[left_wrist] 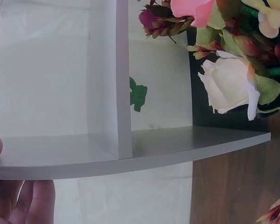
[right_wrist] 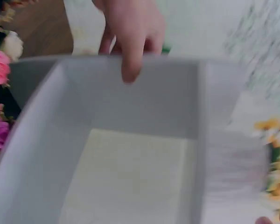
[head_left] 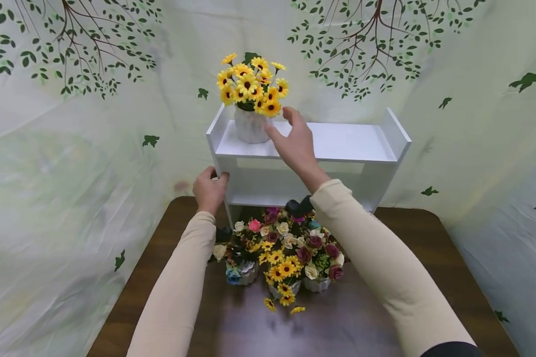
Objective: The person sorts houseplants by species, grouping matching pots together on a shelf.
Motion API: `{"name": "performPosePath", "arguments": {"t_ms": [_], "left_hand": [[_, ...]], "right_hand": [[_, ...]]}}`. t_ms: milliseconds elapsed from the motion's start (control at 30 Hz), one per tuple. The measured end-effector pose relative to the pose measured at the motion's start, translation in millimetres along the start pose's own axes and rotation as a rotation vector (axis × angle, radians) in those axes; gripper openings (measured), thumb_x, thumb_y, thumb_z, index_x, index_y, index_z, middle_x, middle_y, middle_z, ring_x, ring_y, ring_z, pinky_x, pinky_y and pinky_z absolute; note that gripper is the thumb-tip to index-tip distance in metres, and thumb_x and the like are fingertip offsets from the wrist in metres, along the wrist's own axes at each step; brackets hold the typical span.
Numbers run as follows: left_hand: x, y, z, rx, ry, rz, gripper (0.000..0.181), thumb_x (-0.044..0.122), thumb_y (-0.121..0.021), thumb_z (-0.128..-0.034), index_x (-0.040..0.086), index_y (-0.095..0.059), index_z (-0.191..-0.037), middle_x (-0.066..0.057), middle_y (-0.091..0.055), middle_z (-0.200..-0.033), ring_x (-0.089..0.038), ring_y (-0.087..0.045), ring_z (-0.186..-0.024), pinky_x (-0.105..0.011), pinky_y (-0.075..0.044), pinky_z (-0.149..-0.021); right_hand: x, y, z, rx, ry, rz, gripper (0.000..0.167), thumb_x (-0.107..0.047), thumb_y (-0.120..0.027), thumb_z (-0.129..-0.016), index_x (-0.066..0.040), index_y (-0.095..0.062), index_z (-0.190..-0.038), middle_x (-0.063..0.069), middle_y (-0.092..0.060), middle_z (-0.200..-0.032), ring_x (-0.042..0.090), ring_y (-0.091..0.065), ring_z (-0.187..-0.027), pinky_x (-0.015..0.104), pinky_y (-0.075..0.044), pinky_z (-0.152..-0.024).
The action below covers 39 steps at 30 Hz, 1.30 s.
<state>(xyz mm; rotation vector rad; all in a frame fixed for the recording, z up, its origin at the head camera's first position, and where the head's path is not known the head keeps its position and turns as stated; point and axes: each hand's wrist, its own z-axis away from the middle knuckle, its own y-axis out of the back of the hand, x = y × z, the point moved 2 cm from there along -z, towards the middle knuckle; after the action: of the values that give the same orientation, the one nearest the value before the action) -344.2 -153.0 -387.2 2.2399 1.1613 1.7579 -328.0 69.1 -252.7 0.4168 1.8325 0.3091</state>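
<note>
A white pot [head_left: 249, 128] of yellow sunflowers [head_left: 247, 88] stands upright at the left end of the top board of a white shelf [head_left: 344, 139]. My right hand [head_left: 297, 141] is just right of this pot, thumb and fingers spread apart; whether the thumb tip touches it I cannot tell. Lower down, my left hand [head_left: 210, 191] grips the shelf's left side panel [left_wrist: 144, 161]. In the left wrist view its thumb lies inside the panel and its fingers [left_wrist: 39, 200] are outside. The right wrist view is blurred and shows only fingertips of the right hand.
Several potted artificial flowers crowd the brown table [head_left: 411, 258] before the shelf, among them roses [head_left: 314, 248] and more yellow sunflowers [head_left: 286, 270]. A blue flower [head_left: 233, 275] hangs over a pot at the left. Behind the shelf is a leaf-patterned cloth [head_left: 183, 44].
</note>
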Motion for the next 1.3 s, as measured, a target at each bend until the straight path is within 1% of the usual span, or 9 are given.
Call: {"name": "performPosePath", "arguments": {"t_ms": [167,333,467,600,733,833,1000,1200,1300], "left_hand": [[-2.4,4.0,-3.0,-0.001,0.001,-0.008,0.023,0.024,-0.064,-0.0880,0.004,-0.070,-0.097,-0.017,-0.075,-0.108,-0.039,-0.068,-0.101,-0.053,-0.048,-0.091],[-6.2,7.8,-5.5,-0.003,0.005,-0.012,0.025,0.026,-0.063,-0.0876,0.004,-0.070,-0.098,-0.017,-0.074,-0.109,-0.040,-0.066,-0.102,-0.052,-0.048,-0.090],[-10.7,10.9,-7.2,0.008,0.002,-0.017,0.026,0.026,-0.063,-0.0880,0.004,-0.071,-0.100,-0.017,-0.074,-0.110,-0.040,-0.066,-0.103,-0.053,-0.048,-0.091],[-9.2,12.6,-6.8,-0.005,0.007,-0.015,0.028,0.027,-0.063,-0.0888,0.004,-0.070,-0.102,-0.017,-0.074,-0.112,-0.041,-0.066,-0.104,-0.054,-0.047,-0.093],[-6.4,10.9,-5.7,-0.017,0.006,-0.016,0.028,0.027,-0.062,-0.0896,0.003,-0.070,-0.102,-0.018,-0.073,-0.113,-0.041,-0.065,-0.105,-0.054,-0.046,-0.094],[-5.2,8.9,-4.8,-0.022,0.008,-0.016,0.029,0.027,-0.062,-0.0899,0.002,-0.069,-0.102,-0.018,-0.073,-0.114,-0.041,-0.065,-0.106,-0.054,-0.045,-0.095],[-3.7,5.9,-5.0,-0.019,0.008,-0.007,0.028,0.027,-0.062,-0.0895,0.003,-0.069,-0.102,-0.018,-0.073,-0.114,-0.041,-0.065,-0.106,-0.054,-0.046,-0.095],[-2.9,1.3,-4.1,-0.031,0.002,-0.017,0.029,0.027,-0.062,-0.0898,0.002,-0.069,-0.103,-0.018,-0.073,-0.114,-0.041,-0.065,-0.106,-0.054,-0.046,-0.095],[-2.7,-1.5,-4.0,-0.040,0.006,-0.016,0.029,0.027,-0.062,-0.0898,0.002,-0.069,-0.103,-0.018,-0.073,-0.114,-0.041,-0.065,-0.106,-0.054,-0.046,-0.095]], "right_hand": [[16.8,36.9,71.3,0.038,0.266,-0.090,0.041,-0.017,-0.064,-0.094,-0.003,-0.056,-0.132,0.014,-0.060,-0.134,0.028,-0.055,-0.127,0.044,-0.045,-0.107],[59.5,56.2,144.7,0.068,0.512,0.002,0.030,0.001,-0.066,-0.088,0.000,-0.064,-0.119,0.014,-0.067,-0.119,0.024,-0.062,-0.110,0.035,-0.052,-0.094],[91.9,55.1,184.5,0.106,0.662,0.062,0.026,0.003,-0.067,-0.084,-0.003,-0.069,-0.110,0.011,-0.070,-0.107,0.020,-0.062,-0.099,0.022,-0.049,-0.088],[119.0,46.7,218.1,0.138,0.827,0.061,0.015,0.001,-0.065,-0.085,-0.001,-0.070,-0.099,0.011,-0.071,-0.094,0.020,-0.063,-0.089,0.021,-0.049,-0.086],[153.9,29.3,257.3,0.009,0.926,0.149,0.011,-0.009,-0.063,-0.092,-0.005,-0.070,-0.100,0.005,-0.070,-0.096,0.015,-0.063,-0.089,0.021,-0.051,-0.084],[183.8,14.5,283.9,-0.166,0.853,0.260,0.018,-0.017,-0.065,-0.093,-0.014,-0.068,-0.111,-0.003,-0.067,-0.108,0.010,-0.062,-0.099,0.020,-0.050,-0.087],[223.2,-8.9,304.4,-0.309,0.547,0.391,0.041,-0.017,-0.076,-0.084,-0.017,-0.061,-0.121,-0.003,-0.062,-0.121,0.012,-0.060,-0.108,0.029,-0.053,-0.087],[249.3,-34.6,306.5,-0.248,0.126,0.274,0.042,-0.008,-0.073,-0.083,-0.005,-0.058,-0.122,0.007,-0.065,-0.118,0.023,-0.065,-0.104,0.033,-0.055,-0.082],[256.1,-48.2,303.7,-0.210,-0.028,0.233,0.051,-0.006,-0.071,-0.084,0.004,-0.051,-0.129,0.018,-0.062,-0.124,0.032,-0.065,-0.107,0.035,-0.057,-0.083]]}}
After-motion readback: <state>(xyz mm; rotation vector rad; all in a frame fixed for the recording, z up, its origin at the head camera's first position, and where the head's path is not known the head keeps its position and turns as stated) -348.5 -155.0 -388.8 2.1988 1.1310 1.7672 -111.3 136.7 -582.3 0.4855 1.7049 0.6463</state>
